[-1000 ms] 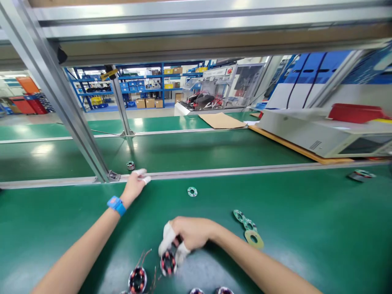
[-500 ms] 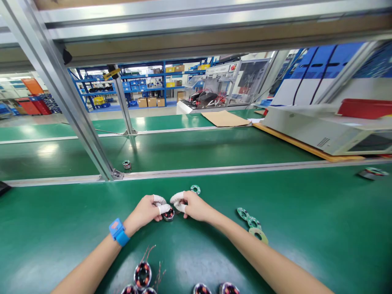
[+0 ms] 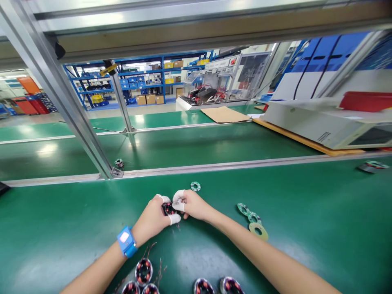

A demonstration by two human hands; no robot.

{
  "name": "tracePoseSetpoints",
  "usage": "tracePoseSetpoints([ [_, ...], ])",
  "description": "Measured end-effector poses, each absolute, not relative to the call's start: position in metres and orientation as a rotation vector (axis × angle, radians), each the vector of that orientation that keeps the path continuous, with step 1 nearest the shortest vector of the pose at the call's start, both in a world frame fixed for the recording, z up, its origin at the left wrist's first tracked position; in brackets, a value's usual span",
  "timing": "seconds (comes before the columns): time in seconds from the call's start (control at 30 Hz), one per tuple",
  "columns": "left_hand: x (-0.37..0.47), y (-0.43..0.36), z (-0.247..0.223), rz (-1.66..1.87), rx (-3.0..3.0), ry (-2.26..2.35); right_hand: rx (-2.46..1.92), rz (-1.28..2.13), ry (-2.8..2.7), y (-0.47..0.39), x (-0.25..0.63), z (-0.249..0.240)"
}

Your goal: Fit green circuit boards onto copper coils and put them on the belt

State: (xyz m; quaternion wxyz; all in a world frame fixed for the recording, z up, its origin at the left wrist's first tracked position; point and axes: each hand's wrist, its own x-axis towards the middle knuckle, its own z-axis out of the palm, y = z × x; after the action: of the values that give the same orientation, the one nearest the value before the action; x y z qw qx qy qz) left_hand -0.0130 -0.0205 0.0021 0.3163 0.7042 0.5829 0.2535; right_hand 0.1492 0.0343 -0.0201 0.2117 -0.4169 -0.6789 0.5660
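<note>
Between thumb and fingers, my left hand [image 3: 156,215] grips a motor stator [image 3: 168,208], a small ring with dark and copper-red windings, at the middle of the green bench. White finger cots cover the fingertips of both hands. My right hand [image 3: 190,204] is pinched at the stator's right edge; its fingertips hide whatever is between them, perhaps a fine wire. Just beyond the right hand lies a green ring-shaped circuit board [image 3: 195,186]. A blue wrist strap [image 3: 127,241] is on the left wrist.
More stators with loose wire ends [image 3: 143,271] stand at the near left, others [image 3: 203,286] at the near middle. Ring boards [image 3: 254,217] and a yellowish ring [image 3: 258,231] lie right. A metal rail [image 3: 196,166] and slanted post [image 3: 70,102] border the bench; a grey machine [image 3: 309,122] stands beyond.
My left hand has shifted right and turned, its thumb now on the near side of the stator. The right hand stays pinched close to the stator. The view has tipped slightly.
</note>
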Motion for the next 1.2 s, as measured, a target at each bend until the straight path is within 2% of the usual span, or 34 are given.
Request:
tracePoseSetpoints([
  [0.27, -0.017, -0.017, -0.005, 0.694, 1.946, 1.418, -1.177, 1.485, -1.914, 0.04, 0.15, -0.01],
  [0.6, -0.027, -0.013, -0.005, 0.713, 1.641, 1.318, -1.015, 1.136, -2.086, 0.037, 0.14, -0.006],
  [0.77, -0.016, -0.016, -0.006, 0.666, 1.414, 1.358, -0.974, 1.095, -2.111, 0.041, 0.141, -0.016],
  [1.2, -0.002, -0.028, -0.035, 0.938, 1.315, 1.388, -0.811, 1.001, -2.065, 0.028, 0.147, -0.032],
])
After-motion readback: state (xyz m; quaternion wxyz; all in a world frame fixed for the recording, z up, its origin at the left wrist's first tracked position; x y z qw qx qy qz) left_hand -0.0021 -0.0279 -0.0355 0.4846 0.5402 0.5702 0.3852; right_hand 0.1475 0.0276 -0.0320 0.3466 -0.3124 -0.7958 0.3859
